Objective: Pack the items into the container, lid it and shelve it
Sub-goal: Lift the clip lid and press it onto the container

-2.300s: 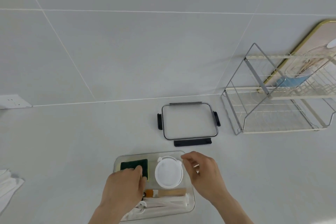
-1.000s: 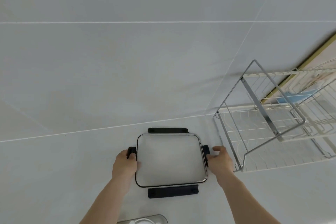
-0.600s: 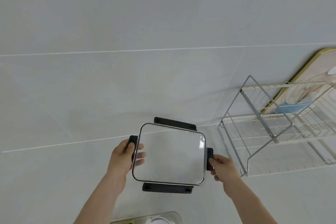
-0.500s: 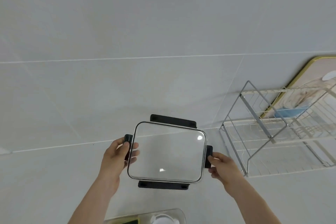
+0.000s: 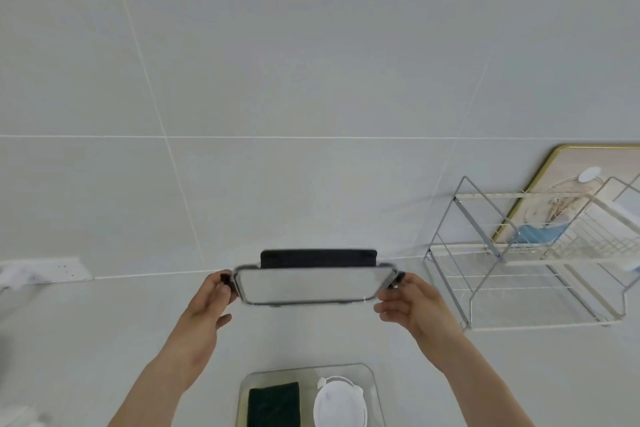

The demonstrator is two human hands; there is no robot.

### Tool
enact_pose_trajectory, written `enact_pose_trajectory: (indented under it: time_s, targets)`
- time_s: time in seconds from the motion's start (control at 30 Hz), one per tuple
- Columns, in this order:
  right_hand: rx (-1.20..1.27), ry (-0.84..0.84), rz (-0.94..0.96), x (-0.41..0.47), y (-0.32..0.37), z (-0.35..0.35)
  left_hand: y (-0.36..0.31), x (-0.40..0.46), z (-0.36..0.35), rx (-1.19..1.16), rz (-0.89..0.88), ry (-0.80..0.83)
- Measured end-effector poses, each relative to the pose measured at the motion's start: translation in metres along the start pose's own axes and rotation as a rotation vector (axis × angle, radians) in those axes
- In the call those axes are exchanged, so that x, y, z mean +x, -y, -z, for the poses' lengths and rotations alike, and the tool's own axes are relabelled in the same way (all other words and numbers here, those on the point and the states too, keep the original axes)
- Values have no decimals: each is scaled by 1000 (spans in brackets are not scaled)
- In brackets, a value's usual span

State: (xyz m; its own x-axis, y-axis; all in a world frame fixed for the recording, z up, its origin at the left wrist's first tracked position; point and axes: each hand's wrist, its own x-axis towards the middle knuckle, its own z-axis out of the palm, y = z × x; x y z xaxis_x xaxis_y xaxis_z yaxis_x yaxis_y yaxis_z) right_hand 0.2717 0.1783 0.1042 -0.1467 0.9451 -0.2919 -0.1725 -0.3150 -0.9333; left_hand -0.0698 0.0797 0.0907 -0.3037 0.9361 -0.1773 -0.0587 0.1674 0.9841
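Observation:
I hold a clear rectangular lid (image 5: 311, 284) with black clip flaps in the air, tilted nearly edge-on. My left hand (image 5: 207, 298) grips its left clip and my right hand (image 5: 412, 302) grips its right clip. Below it, at the bottom edge of the view, stands the clear container (image 5: 367, 374). Inside lie a dark green sponge (image 5: 273, 404) on the left and a round white lidded tub (image 5: 339, 404) on the right. The container's near part is cut off by the frame.
A two-tier wire shelf rack (image 5: 526, 263) stands at the right against the tiled wall, with a gold-framed board (image 5: 588, 163) leaning behind it. A white wall socket (image 5: 62, 269) is at the left. A white cloth (image 5: 17, 416) shows at the bottom left.
Both hands left the container, took the lid by its side clips, lifted it off the counter, and have tilted it flatter and brought it nearer. The view has dropped, showing more of the container.

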Motion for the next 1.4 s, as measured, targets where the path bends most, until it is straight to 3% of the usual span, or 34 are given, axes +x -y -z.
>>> enact_pose_trajectory:
  time_s: [0.1,0.2,0.3,0.4,0.47,0.63,0.8,1.03,1.23,1.4]
  targets:
    - [132,-45,-25,-12,-9,-4,7,-14,8,-49,47,20]
    - [169,-76,-64,-22,-22,-8,21,-26,8,-401,139,36]
    - [77,-92,-87,-32,-33,-5,33,-40,6,-674,216,-6]
    - [1,-82,-106,-45,-38,0,44,-50,8,-743,272,-77]
    - [-69,-83,-122,-54,-43,4,49,-55,7,-643,282,-120]
    - [-248,-141,-157,-71,-66,11,71,-74,0,-57,245,-149]
    - [-409,-177,-172,-84,-93,18,95,-92,-5,149,204,-220]
    - [-597,-289,-130,-94,-111,16,115,-100,-7,333,209,-245]
    - [-722,-318,-153,-102,-121,13,117,-99,-7,335,199,-274]
    - [-546,-323,-229,-98,-125,17,121,-97,-9,291,217,-295]
